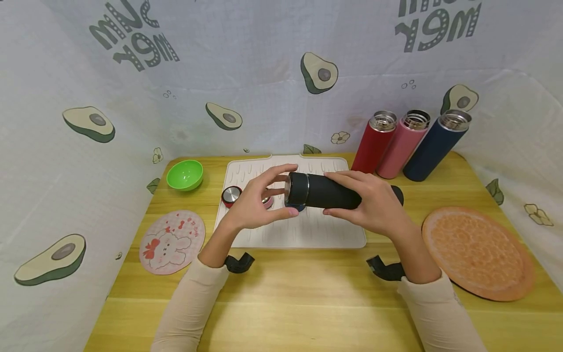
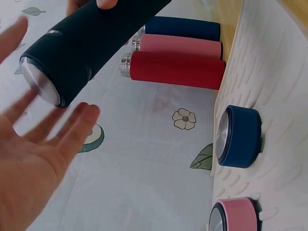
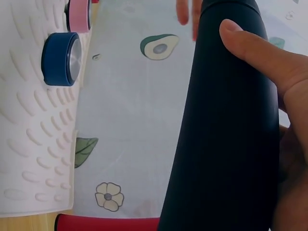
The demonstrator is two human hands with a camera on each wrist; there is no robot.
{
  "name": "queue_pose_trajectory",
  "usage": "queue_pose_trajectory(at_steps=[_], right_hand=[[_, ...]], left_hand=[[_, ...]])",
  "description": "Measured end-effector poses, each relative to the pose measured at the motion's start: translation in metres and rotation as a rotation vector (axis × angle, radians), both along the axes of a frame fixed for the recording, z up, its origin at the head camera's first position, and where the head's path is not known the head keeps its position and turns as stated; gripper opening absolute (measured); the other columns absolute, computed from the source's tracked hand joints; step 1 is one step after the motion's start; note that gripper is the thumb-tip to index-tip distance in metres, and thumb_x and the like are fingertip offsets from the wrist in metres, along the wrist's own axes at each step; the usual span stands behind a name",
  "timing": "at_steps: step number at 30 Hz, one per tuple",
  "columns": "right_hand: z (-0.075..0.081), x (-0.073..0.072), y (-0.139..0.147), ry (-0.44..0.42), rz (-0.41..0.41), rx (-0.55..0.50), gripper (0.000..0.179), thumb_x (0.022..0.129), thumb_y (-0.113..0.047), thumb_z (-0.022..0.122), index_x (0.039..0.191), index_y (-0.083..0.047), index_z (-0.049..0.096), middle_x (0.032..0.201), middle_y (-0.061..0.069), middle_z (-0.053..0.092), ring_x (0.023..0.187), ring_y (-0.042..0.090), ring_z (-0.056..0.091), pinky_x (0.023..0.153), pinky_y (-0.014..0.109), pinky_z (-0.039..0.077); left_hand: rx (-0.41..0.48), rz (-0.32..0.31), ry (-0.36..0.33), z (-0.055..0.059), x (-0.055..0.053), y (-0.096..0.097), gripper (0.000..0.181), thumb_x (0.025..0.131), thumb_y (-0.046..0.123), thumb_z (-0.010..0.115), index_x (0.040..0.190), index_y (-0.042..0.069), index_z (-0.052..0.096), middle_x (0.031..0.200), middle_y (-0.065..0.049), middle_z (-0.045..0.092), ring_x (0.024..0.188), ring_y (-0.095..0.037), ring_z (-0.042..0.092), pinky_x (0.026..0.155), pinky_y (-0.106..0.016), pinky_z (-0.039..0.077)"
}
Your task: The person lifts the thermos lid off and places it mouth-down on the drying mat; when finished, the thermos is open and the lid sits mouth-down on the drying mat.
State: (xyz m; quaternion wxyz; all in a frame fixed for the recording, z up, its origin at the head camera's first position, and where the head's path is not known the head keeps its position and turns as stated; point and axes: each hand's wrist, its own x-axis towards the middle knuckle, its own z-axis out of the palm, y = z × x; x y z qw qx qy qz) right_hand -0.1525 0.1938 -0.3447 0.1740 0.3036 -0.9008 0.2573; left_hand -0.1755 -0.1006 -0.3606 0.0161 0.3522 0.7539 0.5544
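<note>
My right hand grips a black thermos bottle round its body and holds it sideways over the white drying mat. The bottle's black cap, with a silver top, points left and sits on the neck. Around that cap end my left hand has its fingers spread; in the left wrist view the fingers are extended beside the cap. Three loose caps lie on the mat: a red one, a pink one and a blue one, partly hidden in the head view.
Red, pink and navy bottles without caps stand at the back right. A green bowl is at the back left, above a round bunny mat. To the right lies a round orange mat. Patterned cloth hangs behind.
</note>
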Motion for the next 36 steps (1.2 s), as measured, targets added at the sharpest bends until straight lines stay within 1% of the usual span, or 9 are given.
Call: queue_pose_trajectory(at_steps=[2, 5, 9, 14, 19, 24, 29, 32, 36], right_hand=[[0.000, 0.000, 0.001, -0.027, -0.001, -0.003, 0.079, 0.066, -0.035, 0.098, 0.138, -0.020, 0.067, 0.126, 0.011, 0.070, 0.101, 0.029, 0.068, 0.077, 0.045, 0.060], [0.001, 0.001, 0.003, -0.069, 0.011, -0.006, 0.080, 0.067, -0.034, 0.098, 0.139, -0.021, 0.066, 0.127, 0.010, 0.070, 0.102, 0.028, 0.068, 0.078, 0.045, 0.060], [0.001, 0.001, 0.003, -0.112, 0.031, -0.012, 0.080, 0.068, -0.033, 0.098, 0.139, -0.020, 0.065, 0.129, 0.010, 0.070, 0.103, 0.027, 0.069, 0.079, 0.044, 0.061], [0.001, 0.001, 0.003, -0.111, 0.034, -0.015, 0.078, 0.068, -0.033, 0.098, 0.138, -0.021, 0.066, 0.126, 0.008, 0.071, 0.100, 0.025, 0.068, 0.078, 0.043, 0.060], [-0.001, 0.001, 0.002, -0.025, 0.024, -0.004, 0.078, 0.065, -0.035, 0.099, 0.135, -0.021, 0.068, 0.122, 0.008, 0.071, 0.098, 0.025, 0.067, 0.076, 0.043, 0.058], [-0.002, -0.001, 0.001, 0.087, -0.001, -0.005, 0.079, 0.058, -0.035, 0.102, 0.129, -0.019, 0.071, 0.118, 0.009, 0.073, 0.101, 0.028, 0.067, 0.080, 0.046, 0.059], [-0.004, -0.003, -0.001, 0.127, -0.023, -0.024, 0.080, 0.054, -0.029, 0.104, 0.126, -0.017, 0.071, 0.120, 0.010, 0.073, 0.107, 0.031, 0.066, 0.087, 0.051, 0.058], [-0.004, -0.004, 0.000, 0.141, -0.041, -0.026, 0.080, 0.053, -0.026, 0.105, 0.125, -0.016, 0.071, 0.120, 0.011, 0.073, 0.109, 0.032, 0.066, 0.089, 0.053, 0.057], [-0.004, -0.006, 0.003, 0.143, -0.069, -0.023, 0.081, 0.054, -0.023, 0.104, 0.126, -0.016, 0.070, 0.122, 0.011, 0.072, 0.112, 0.033, 0.065, 0.092, 0.054, 0.056]], left_hand=[[0.014, -0.051, 0.063, 0.001, 0.000, -0.001, 0.079, 0.080, 0.012, 0.089, 0.150, 0.019, 0.052, 0.157, -0.001, 0.047, 0.141, -0.019, 0.051, 0.109, -0.037, 0.053], [0.030, -0.104, 0.121, 0.001, 0.000, -0.002, 0.070, 0.080, 0.008, 0.088, 0.144, 0.013, 0.058, 0.158, -0.005, 0.046, 0.145, -0.020, 0.046, 0.109, -0.039, 0.053], [0.064, -0.136, 0.121, 0.000, -0.001, -0.002, 0.059, 0.083, 0.001, 0.083, 0.137, 0.008, 0.063, 0.155, -0.008, 0.049, 0.142, -0.021, 0.051, 0.105, -0.038, 0.055], [0.091, -0.133, 0.099, -0.001, 0.000, -0.001, 0.060, 0.082, -0.004, 0.082, 0.137, 0.008, 0.063, 0.151, -0.008, 0.053, 0.137, -0.022, 0.054, 0.100, -0.037, 0.058], [0.093, -0.060, 0.049, -0.002, 0.001, 0.002, 0.061, 0.084, 0.005, 0.084, 0.140, 0.012, 0.061, 0.143, -0.005, 0.059, 0.123, -0.021, 0.063, 0.091, -0.035, 0.062], [0.066, 0.072, -0.031, -0.003, 0.003, 0.006, 0.054, 0.086, 0.015, 0.084, 0.137, 0.015, 0.064, 0.128, -0.004, 0.067, 0.102, -0.019, 0.071, 0.080, -0.034, 0.065], [0.041, 0.208, -0.067, -0.004, 0.004, 0.008, 0.041, 0.090, 0.026, 0.079, 0.129, 0.018, 0.068, 0.113, -0.007, 0.073, 0.083, -0.016, 0.075, 0.076, -0.032, 0.065], [0.035, 0.246, -0.068, -0.005, 0.004, 0.008, 0.041, 0.091, 0.033, 0.077, 0.127, 0.016, 0.069, 0.111, -0.008, 0.074, 0.082, -0.015, 0.075, 0.076, -0.032, 0.064], [0.051, 0.250, -0.077, -0.005, 0.005, 0.007, 0.043, 0.091, 0.037, 0.077, 0.129, 0.018, 0.068, 0.113, -0.008, 0.073, 0.084, -0.016, 0.075, 0.077, -0.033, 0.065]])
